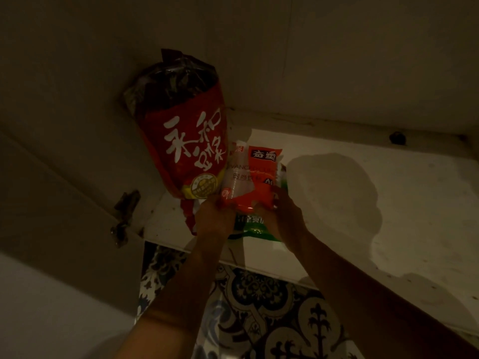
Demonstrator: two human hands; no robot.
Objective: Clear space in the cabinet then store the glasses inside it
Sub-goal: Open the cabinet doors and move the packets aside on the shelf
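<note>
I look up into a dim cabinet with a white shelf (363,203). A large red bag (186,141) with white characters leans in the back left corner. In front of it, both hands hold an orange and white packet (256,174): my left hand (215,216) grips its lower left edge and my right hand (282,211) grips its lower right edge. A green and white packet (254,229) lies under the orange one on the shelf. No glasses are in view.
The open cabinet door (51,203) with its hinge (124,218) stands at the left. A small dark knob (397,137) sits at the shelf's back right. Patterned blue and white tiles (259,307) show below the shelf's front edge.
</note>
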